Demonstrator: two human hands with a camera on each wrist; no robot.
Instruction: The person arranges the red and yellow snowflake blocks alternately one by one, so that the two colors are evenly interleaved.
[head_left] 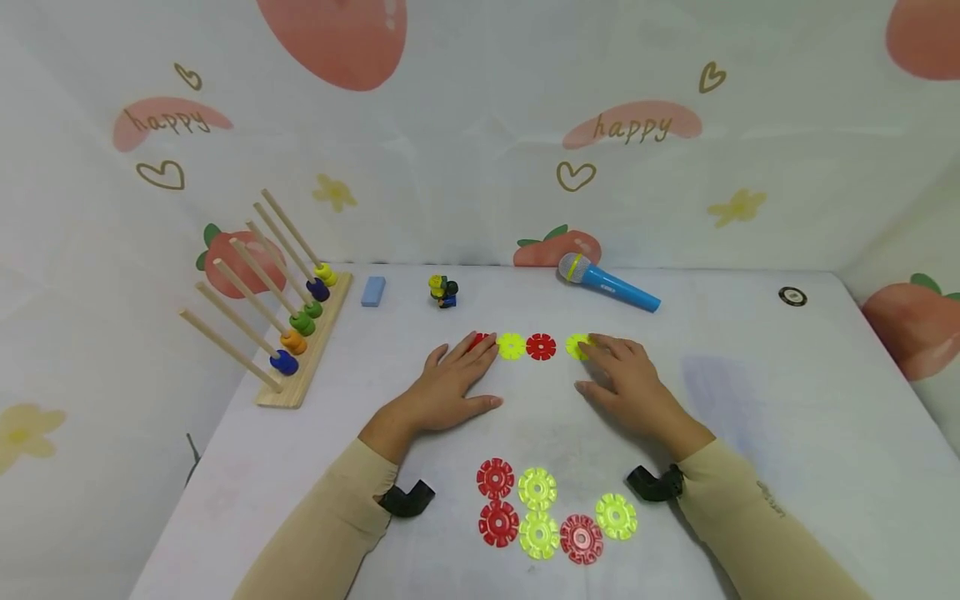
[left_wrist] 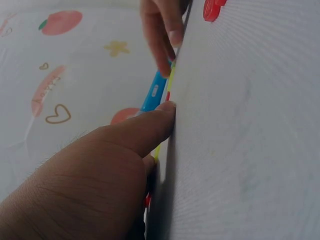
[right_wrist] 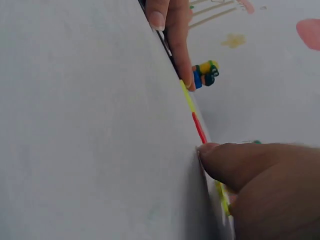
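A row of flat notched plastic discs lies across the table in the head view. My left hand point(head_left: 447, 392) rests with fairly straight, spread fingers on the red disc point(head_left: 476, 337) at the row's left end, partly covering it. Beside that come a yellow disc point(head_left: 512, 346) and another red disc point(head_left: 541, 347). After a small gap, the fingertips of my right hand point(head_left: 628, 385) touch the yellow disc point(head_left: 574, 346) at the right end. Both thumbs point inward; the left thumb point(left_wrist: 162, 117) is close to the tabletop in the left wrist view.
Nearer me lie several loose discs, red point(head_left: 498, 523) and yellow point(head_left: 617, 517). At the back are a blue microphone point(head_left: 611, 284), a small figurine point(head_left: 443, 292), a blue block point(head_left: 372, 292) and a black round chip point(head_left: 792, 297). A wooden peg stand point(head_left: 322, 337) with beads stands left.
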